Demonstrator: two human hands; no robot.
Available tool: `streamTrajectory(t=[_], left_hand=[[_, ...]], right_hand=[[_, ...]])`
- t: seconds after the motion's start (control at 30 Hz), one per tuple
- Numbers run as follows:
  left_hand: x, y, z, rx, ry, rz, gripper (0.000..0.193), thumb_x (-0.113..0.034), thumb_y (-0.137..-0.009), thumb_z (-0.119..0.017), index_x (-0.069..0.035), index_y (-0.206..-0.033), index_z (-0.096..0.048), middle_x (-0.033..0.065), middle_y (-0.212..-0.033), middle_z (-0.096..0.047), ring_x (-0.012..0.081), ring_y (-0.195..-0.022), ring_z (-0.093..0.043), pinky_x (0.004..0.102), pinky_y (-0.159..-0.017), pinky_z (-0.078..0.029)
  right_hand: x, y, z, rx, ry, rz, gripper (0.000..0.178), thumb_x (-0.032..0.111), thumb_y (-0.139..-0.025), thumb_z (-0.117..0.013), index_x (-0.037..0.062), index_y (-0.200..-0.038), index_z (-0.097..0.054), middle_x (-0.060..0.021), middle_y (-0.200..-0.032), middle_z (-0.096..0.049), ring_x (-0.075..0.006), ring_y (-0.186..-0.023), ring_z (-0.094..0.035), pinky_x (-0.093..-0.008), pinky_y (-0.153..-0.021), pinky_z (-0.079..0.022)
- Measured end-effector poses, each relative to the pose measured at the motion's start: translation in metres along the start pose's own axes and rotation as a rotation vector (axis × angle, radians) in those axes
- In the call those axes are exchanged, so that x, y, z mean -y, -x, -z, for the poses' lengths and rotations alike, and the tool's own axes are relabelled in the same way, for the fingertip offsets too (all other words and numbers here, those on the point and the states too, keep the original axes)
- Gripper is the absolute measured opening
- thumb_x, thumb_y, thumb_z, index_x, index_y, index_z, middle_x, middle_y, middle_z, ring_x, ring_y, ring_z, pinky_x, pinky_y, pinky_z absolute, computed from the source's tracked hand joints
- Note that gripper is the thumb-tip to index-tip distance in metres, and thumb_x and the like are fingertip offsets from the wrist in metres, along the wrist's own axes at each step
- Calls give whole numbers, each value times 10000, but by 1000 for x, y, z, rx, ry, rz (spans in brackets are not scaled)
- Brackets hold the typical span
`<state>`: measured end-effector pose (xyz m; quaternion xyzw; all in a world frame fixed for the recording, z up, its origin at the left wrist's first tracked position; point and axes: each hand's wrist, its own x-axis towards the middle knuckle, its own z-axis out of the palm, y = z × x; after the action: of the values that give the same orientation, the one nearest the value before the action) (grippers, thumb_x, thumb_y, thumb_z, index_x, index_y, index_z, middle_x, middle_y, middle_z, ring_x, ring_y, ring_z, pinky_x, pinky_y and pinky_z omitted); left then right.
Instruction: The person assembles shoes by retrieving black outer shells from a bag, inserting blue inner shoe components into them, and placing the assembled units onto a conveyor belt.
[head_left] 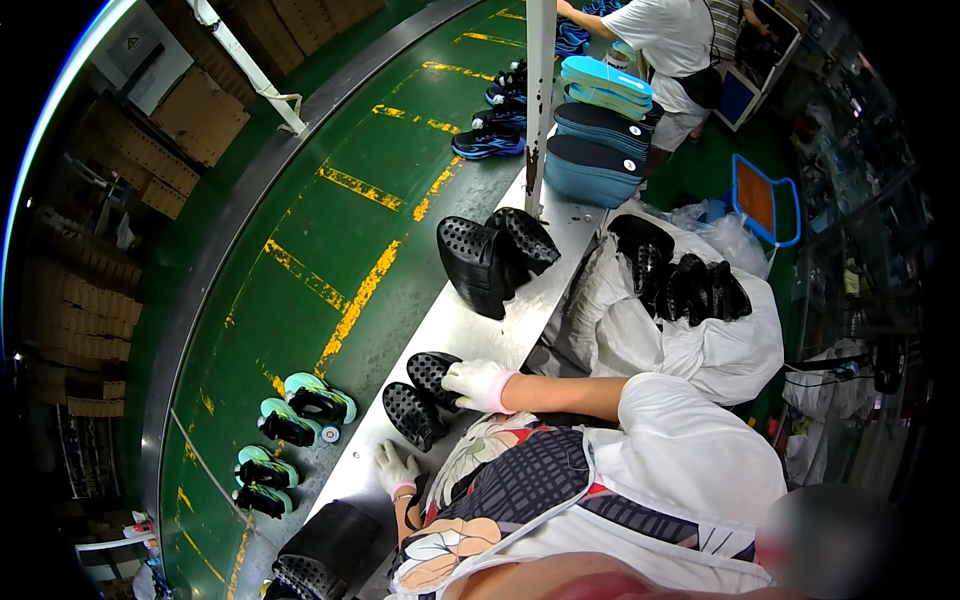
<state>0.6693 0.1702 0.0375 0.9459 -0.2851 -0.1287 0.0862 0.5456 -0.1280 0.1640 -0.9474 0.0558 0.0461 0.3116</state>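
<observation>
Neither my left hand nor my right hand shows in the head view. A blurred pinkish shape [570, 585] lies along the lower edge; I cannot tell what it is. Close in front, a co-worker in a patterned top with white sleeves [690, 450] leans over the steel table [480, 335]. One white-gloved hand [478, 385] of theirs rests on a pair of black perforated insoles [415, 405]. Their other gloved hand [395, 468] lies flat on the table just below the pair.
A pile of black insoles [495, 255] sits farther up the table, more [690, 285] lie on white bags, and another stack [320, 550] is bottom left. Teal-and-black shoes [300, 405] ride the green conveyor [330, 230]. Stacked blue soles [600, 130] and another person [670, 50] stand beyond a post [538, 100].
</observation>
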Motion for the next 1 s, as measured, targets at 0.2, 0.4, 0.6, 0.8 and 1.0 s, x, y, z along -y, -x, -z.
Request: streamTrajectory(t=[0.2,0.4,0.6,0.8,1.0], left_hand=[[1,-2,0,16,-12,4,688,-234,-731,-669,-58,-1337,-395,217,-1387,-347,405,-1242,-356,430,-1030,-337],[-5,-2,1,28,5,23,697,-228,-733,-665,-59,-1348,-382,220,-1393,-341,405,-1250,-346,430,-1037,-328],[-9,-3,0,45,-23,38,686,-225,-737,-664,-62,-1343,-388,212,-1398,-337,397,-1253,-348,427,-1033,-334],[-11,-3,0,-1,-19,21,675,-217,-739,-667,-59,-1337,-398,213,-1382,-356,394,-1238,-370,422,-1034,-338],[-9,-5,-8,-8,-33,18,672,-203,-742,-669,-60,-1340,-398,217,-1376,-363,401,-1233,-372,426,-1029,-345]], right_hand=[[-3,-2,-10,-145,-24,114,304,212,-752,-645,73,-1016,-585,-152,-1047,-565,-328,-986,-561,-412,-863,-460],[-9,-5,-14,-132,22,104,356,212,-723,-668,81,-1042,-581,-128,-1022,-568,-318,-955,-569,-413,-834,-467],[-12,-5,-11,-147,6,105,316,215,-722,-665,74,-996,-593,-128,-983,-571,-320,-929,-573,-413,-819,-470],[-14,-9,-5,-94,4,100,311,223,-733,-660,72,-996,-590,-135,-1002,-570,-320,-948,-566,-411,-841,-463],[-17,-7,-3,-78,3,106,307,221,-737,-654,63,-992,-586,-141,-1008,-568,-321,-955,-564,-412,-847,-461]])
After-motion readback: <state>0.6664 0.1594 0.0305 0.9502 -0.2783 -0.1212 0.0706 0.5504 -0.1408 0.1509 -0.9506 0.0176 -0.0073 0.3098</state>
